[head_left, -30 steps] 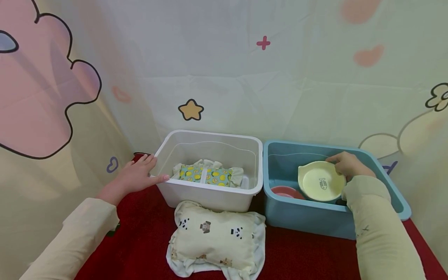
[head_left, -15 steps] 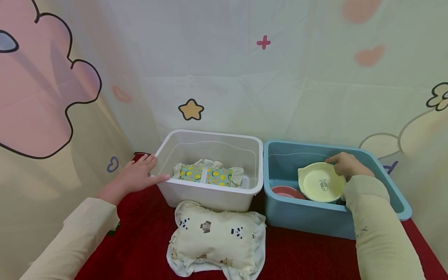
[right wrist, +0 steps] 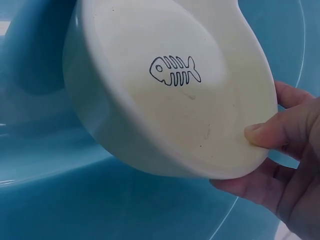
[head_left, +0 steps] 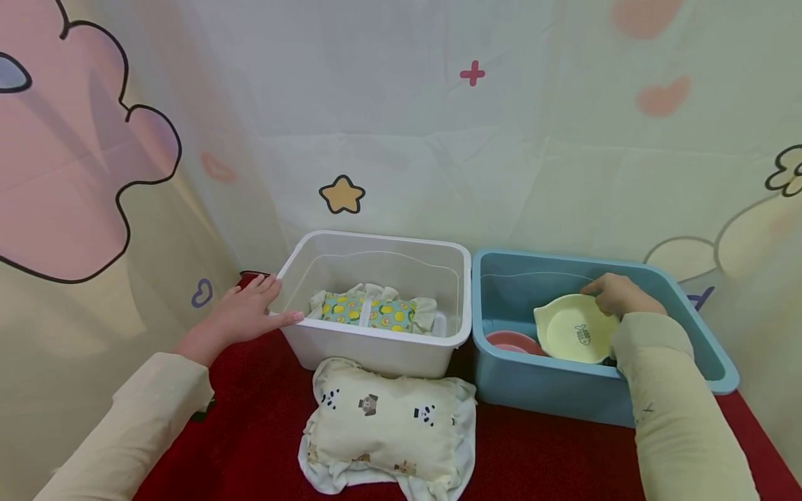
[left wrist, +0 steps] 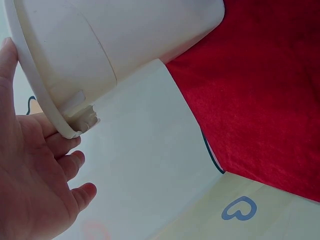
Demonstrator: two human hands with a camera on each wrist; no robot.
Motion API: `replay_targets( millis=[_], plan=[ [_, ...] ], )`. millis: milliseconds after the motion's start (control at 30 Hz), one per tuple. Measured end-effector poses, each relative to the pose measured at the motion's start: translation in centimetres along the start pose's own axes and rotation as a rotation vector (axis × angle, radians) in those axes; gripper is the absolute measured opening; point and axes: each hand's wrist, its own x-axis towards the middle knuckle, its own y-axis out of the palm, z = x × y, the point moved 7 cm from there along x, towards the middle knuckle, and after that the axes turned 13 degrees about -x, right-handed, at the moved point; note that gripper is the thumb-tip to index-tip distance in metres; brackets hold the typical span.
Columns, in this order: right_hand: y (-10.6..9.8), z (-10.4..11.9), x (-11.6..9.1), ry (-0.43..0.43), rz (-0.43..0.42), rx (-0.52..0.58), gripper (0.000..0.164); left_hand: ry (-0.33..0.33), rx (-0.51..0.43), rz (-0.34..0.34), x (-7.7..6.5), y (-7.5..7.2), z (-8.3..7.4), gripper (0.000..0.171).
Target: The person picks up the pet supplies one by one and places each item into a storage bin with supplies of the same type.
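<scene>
My right hand (head_left: 626,296) pinches the edge of a pale yellow pet bowl (head_left: 570,327), with the thumb inside its rim and fingers beneath. A fishbone is printed on the bowl's inner base (right wrist: 145,100), and the bowl is tilted inside the blue bin (head_left: 532,268). Close to it in that bin lies a reddish-pink round dish (head_left: 510,341), partly hidden by the bin's front wall. At the left corner of a white bin (head_left: 376,337), my left hand (head_left: 244,313) rests on the rim, thumb over the front edge and fingers spread.
A small lemon-print cushion (head_left: 341,309) with frills lies in the white bin. In front stands a cream pillow (head_left: 382,424) with animal prints, on a red cloth (head_left: 539,452). A printed curtain (head_left: 401,174) hangs close behind both bins.
The pet bowl has tipped and shifted slightly down and to the right in my right hand. My left hand stays on the white bin's rim.
</scene>
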Motion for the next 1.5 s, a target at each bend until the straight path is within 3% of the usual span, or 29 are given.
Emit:
replay_targets(
  millis=[567, 1000, 1500],
  plan=[
    [-0.09, 0.31, -0.16, 0.003, 0.004, -0.013, 0.055, -0.005, -0.001, 0.004, -0.05, -0.16, -0.09, 0.094],
    [0.57, -0.58, 0.34, 0.059, 0.015, -0.012, 0.050, -0.005, -0.001, 0.002, -0.25, -0.20, -0.28, 0.093],
    [0.62, -0.57, 0.07, 0.041, 0.013, -0.009, 0.047, -0.017, -0.007, 0.002, -0.02, 0.03, 0.10, 0.094]
  ],
)
